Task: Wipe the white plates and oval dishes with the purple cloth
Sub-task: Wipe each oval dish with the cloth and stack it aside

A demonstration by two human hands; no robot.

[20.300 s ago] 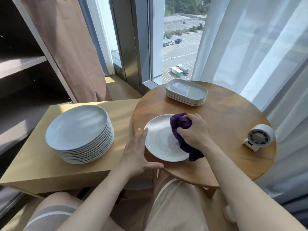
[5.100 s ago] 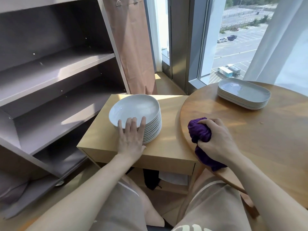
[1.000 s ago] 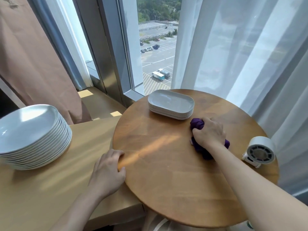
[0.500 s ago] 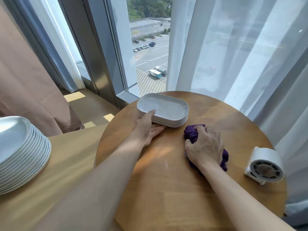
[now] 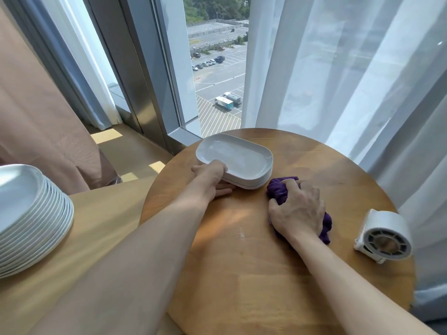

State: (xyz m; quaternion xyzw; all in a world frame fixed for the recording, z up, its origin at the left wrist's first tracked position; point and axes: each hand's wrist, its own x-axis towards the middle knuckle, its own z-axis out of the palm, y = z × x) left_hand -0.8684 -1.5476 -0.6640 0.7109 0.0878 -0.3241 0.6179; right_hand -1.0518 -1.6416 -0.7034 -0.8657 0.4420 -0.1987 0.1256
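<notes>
Left hand point(image 5: 212, 176) fingers clamped on oval-dish stack point(image 5: 238, 163), table's 11 o'clock | right hand point(image 5: 298, 210) fisted on purple cloth point(image 5: 280, 191) | we lift the top dish only — level, slowly

Round wood table point(image 5: 242, 274) w/ stack of oval dishes point(image 5: 239, 163), purple cloth point(image 5: 280, 192), small white fan point(image 5: 383, 234), square table point(image 5: 101, 228) beside it w/ stack of plates point(image 5: 29, 213)

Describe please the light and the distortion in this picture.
Head view: strong daylight comes through the window; a sunlit streak crosses the round table; soft glare on the stack of round plates; the wide lens bends the window frame and curtains near the edges.
</notes>
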